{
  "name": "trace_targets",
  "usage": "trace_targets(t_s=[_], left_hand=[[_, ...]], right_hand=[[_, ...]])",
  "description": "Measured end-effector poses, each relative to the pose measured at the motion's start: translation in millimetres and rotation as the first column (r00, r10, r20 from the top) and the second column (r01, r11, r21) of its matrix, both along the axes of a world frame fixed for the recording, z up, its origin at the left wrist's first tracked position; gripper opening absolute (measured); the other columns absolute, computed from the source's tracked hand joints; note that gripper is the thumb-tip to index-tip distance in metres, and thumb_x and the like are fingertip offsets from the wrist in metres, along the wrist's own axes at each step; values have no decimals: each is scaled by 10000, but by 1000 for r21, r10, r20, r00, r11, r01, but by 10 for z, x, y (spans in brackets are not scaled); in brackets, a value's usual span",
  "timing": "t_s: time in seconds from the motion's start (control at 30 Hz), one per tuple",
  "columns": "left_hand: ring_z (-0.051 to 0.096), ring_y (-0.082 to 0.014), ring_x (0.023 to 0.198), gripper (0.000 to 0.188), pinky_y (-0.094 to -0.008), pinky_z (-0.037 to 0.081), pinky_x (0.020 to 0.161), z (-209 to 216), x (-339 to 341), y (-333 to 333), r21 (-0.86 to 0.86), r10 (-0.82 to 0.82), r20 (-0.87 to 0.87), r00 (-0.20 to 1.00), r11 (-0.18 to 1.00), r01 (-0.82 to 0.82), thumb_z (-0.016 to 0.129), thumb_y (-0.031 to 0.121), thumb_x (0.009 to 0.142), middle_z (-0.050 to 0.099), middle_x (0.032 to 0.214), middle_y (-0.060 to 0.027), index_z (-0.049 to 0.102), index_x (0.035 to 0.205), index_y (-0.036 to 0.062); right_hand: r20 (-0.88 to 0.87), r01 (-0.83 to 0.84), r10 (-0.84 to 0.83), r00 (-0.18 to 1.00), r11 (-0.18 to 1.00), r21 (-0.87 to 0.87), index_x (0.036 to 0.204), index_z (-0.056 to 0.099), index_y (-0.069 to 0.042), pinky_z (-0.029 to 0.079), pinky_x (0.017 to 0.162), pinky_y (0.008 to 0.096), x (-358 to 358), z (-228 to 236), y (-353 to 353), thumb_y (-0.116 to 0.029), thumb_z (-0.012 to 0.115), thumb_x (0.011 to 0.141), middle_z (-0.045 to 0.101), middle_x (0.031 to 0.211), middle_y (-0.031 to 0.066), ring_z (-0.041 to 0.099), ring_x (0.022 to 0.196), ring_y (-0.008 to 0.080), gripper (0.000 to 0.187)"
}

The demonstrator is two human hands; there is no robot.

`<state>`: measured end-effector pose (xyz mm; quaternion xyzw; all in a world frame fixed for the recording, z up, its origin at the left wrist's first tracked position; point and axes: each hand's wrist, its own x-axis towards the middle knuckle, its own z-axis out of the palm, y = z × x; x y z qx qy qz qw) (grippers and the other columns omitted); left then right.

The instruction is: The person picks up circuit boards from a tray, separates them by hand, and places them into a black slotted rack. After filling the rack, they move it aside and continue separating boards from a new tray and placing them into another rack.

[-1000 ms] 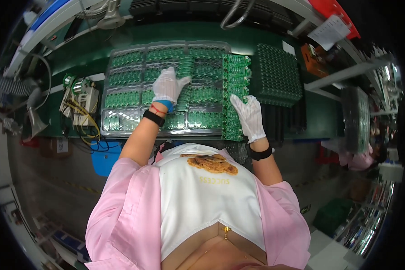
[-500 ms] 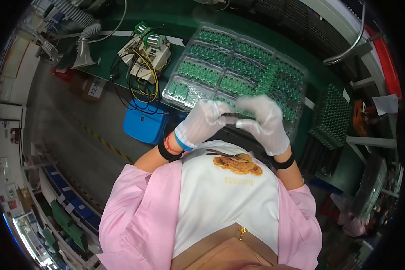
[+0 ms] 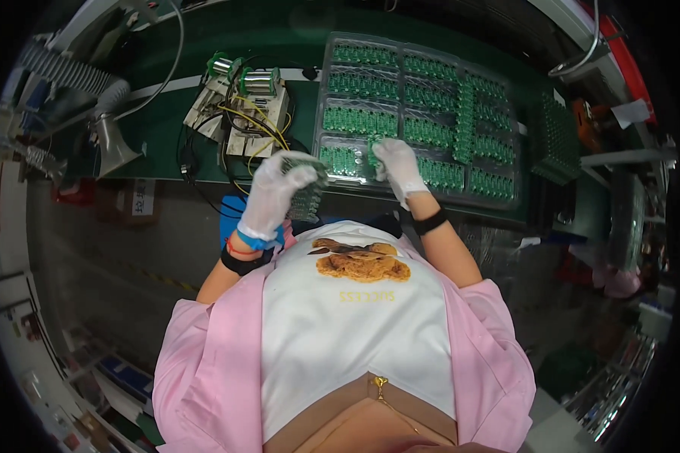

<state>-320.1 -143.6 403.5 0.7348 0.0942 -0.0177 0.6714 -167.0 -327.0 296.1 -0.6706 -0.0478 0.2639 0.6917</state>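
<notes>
Both my hands wear white gloves. My left hand (image 3: 273, 192) is closed on a green circuit board panel (image 3: 307, 202) with a grid of small units, which hangs tilted at the near left edge of the clear plastic tray (image 3: 347, 181). At the tray's near row, my right hand (image 3: 398, 166) pinches a short green circuit board strip (image 3: 373, 154); its fingertips are partly hidden. Rows of similar green board strips (image 3: 360, 121) fill the tray's compartments, and one line of strips (image 3: 465, 121) lies crosswise over the right part.
Left of the tray stands a solder-feeding device (image 3: 249, 113) with wire spools and loose cables. A fume hose nozzle (image 3: 113, 147) is farther left. A stack of green boards (image 3: 555, 143) stands to the right, near an orange tool (image 3: 586, 124). A blue stool (image 3: 233, 219) is below the bench edge.
My hands have moved apart: the left went left and now shows a board panel, the right went to the tray's near row with a strip. The view has shifted slightly.
</notes>
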Motion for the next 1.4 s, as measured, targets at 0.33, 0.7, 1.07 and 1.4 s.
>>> trace_targets(t_s=[0.33,0.7,1.07,1.4], left_hand=[[564,-127,874,260,-283,470,794,-286,424,474,13,78,306,949,996,-86,622,58,783,588,924,-56,586,1035,5],[557,-279,735,129,-374,447,634,-421,488,445,676,-187,630,754,609,-414,639,130,806,527,800,-117,659,902,46],[549,-314,679,154,-382,423,588,-207,624,261,738,-320,527,788,631,-238,669,142,778,540,726,-121,577,830,30],[568,-290,692,171,-362,441,589,-190,650,306,840,-613,382,691,542,16,665,149,756,568,761,-109,562,830,34]], right_hand=[[569,182,325,756,729,-659,1018,524,22,476,809,431,143,-240,478,-136,649,775,613,949,215,586,892,395,316],[582,252,196,789,761,-598,963,566,-10,488,728,443,42,-282,403,-116,688,719,617,895,241,602,882,392,293],[876,-46,58,478,998,-41,892,548,-26,499,628,406,-288,1238,167,-163,649,783,623,816,158,616,723,327,203],[933,-147,320,167,943,-297,801,524,-31,442,599,371,-234,867,108,-35,575,817,506,742,127,542,695,292,54]])
